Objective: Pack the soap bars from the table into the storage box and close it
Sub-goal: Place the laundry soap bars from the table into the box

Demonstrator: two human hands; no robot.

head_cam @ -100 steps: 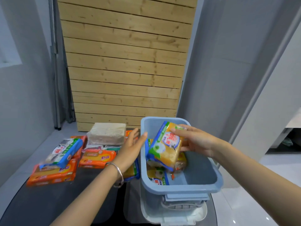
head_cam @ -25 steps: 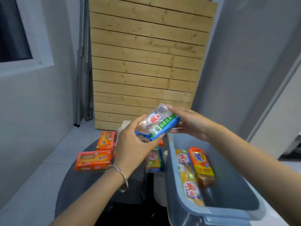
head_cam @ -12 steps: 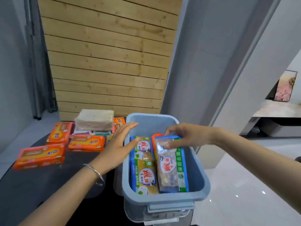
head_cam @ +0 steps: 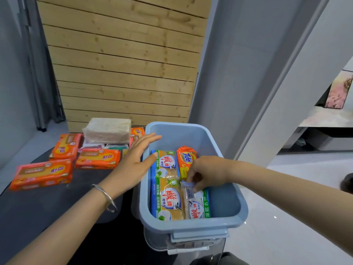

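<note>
"Tide" on orange soap pack (head_cam: 186, 159), red "雕牌" logo on blue-green soap pack (head_cam: 168, 199) beside it

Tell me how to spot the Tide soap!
Look in the blue storage box beside the dark table. Near its far end, by the right hand, lies the Tide bar. It is the only orange wrapper inside; the others are blue and green.

Matt blue plastic storage box (head_cam: 225, 150), glossy-wrapped soap bars (head_cam: 168, 199) (crinkly film), rough wooden slats (head_cam: 124, 60)
</note>
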